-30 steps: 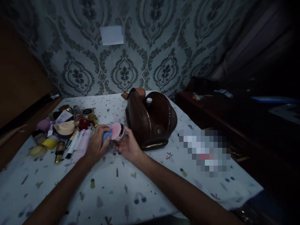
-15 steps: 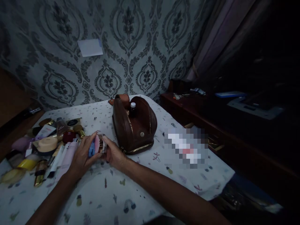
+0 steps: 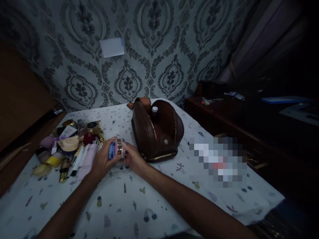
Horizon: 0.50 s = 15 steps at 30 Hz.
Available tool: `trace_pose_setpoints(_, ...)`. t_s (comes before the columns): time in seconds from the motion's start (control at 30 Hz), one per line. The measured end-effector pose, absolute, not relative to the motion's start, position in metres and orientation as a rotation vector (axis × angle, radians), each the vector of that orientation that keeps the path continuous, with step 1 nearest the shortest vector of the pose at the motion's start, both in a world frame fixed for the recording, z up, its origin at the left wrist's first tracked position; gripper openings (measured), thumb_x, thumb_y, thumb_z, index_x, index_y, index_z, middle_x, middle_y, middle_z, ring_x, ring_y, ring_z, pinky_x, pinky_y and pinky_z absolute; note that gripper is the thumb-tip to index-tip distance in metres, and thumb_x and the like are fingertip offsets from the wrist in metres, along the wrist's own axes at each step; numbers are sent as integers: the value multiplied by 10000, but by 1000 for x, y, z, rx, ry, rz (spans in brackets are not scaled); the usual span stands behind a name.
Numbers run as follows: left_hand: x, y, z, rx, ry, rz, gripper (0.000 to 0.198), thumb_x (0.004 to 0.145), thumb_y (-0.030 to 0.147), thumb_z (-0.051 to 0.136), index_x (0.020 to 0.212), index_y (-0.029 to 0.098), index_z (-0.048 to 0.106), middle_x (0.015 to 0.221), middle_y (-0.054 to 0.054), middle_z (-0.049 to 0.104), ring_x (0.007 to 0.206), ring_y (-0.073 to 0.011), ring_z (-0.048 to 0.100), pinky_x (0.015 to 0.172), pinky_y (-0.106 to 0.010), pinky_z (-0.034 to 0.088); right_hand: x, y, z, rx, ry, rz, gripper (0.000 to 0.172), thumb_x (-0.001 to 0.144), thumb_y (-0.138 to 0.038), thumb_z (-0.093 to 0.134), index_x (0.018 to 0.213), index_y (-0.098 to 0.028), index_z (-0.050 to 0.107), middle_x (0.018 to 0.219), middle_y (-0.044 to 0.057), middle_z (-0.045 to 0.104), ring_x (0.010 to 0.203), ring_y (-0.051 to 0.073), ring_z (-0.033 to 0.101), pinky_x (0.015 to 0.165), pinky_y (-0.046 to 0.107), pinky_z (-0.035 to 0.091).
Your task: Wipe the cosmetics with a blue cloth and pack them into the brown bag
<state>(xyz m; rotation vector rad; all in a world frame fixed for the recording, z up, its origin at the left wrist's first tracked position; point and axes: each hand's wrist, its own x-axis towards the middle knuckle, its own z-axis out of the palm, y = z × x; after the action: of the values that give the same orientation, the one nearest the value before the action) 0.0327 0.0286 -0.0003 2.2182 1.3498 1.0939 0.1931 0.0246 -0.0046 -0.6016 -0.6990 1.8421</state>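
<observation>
My left hand [image 3: 101, 162] and my right hand [image 3: 133, 159] meet over the table, just left of a brown leather bag [image 3: 157, 131]. Together they hold a small round pink compact [image 3: 117, 148] with a gold rim, turned on its edge. The left hand's fingers also press a small blue piece against the compact's pink face. The bag stands unzipped, and a white-capped bottle [image 3: 155, 110] pokes out of its top.
A heap of cosmetics [image 3: 71, 146], tubes, jars, sponges and gold lipsticks, lies at the table's left. A patterned white cloth [image 3: 129, 205] covers the table. A blurred patch sits right of the bag. Dark wooden furniture [image 3: 239, 132] stands to the right, patterned wallpaper behind.
The compact has been turned from face-up to edge-on between both hands. The view swung right, then back.
</observation>
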Motion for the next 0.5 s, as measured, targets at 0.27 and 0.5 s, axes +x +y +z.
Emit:
trace_pose_setpoints(0.27,30,28,4,2381,1313,1104,711,851,631,611,1400,189,518,1283,-139,615,1202,-321,568,1011,-447,470,191,29,-11,-659,-695,1900,524,738,-668,709,893,-168,711,657,-8,671,563,112,582,515,215,432)
trace_pose_setpoints(0.5,37,23,5,2350,1332,1130,582,962,546,459,1427,197,500,1310,-137,588,1213,-291,560,1047,-454,457,191,28,-10,-637,-724,1880,573,699,-700,726,968,-196,685,728,-17,672,592,105,587,561,219,454)
